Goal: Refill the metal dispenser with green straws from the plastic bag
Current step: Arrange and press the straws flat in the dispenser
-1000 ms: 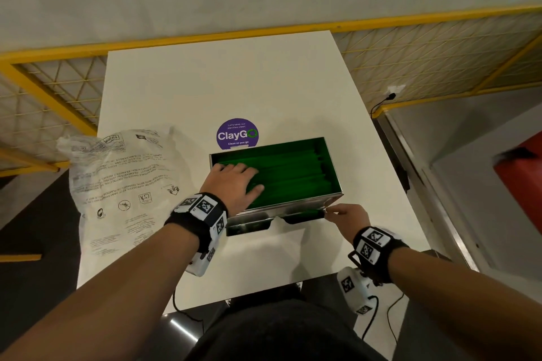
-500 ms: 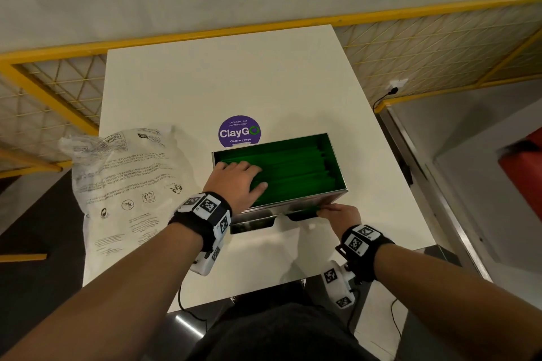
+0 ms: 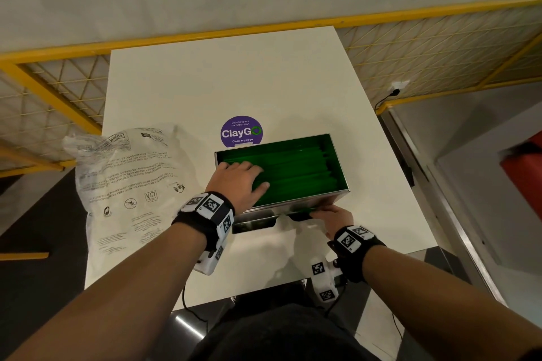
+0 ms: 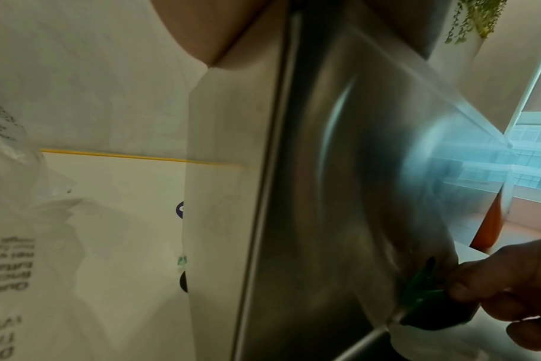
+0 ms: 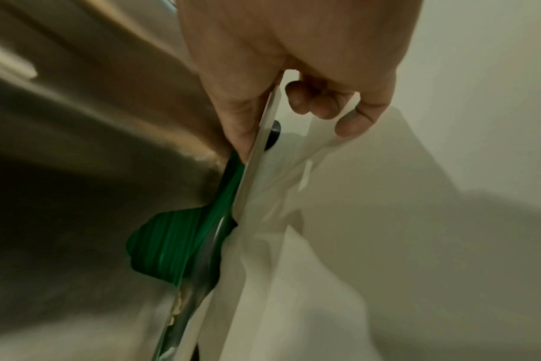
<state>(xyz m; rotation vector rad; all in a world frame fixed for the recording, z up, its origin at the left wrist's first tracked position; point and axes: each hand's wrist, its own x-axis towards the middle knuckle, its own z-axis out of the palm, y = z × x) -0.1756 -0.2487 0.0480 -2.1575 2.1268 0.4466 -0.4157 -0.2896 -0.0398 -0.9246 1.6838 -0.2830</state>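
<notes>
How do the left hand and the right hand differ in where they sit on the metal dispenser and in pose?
The left hand lies palm down, fingers straight, on the green straws inside the open top; the right hand is low at the front of the metal dispenser, by its outlet. The left hand's fingers are flat, while the right hand's fingers are curled, its thumb along the dispenser's front edge. Both touch the dispenser or its contents.

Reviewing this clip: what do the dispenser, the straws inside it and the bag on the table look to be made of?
Dispenser: apparently brushed stainless steel; its grey walls show soft, smeared reflections.
Straws: probably glossy green plastic, with light streaks along thin tubes.
Bag: thin, clear plastic film, crinkled and printed; the table shows through it.
</notes>
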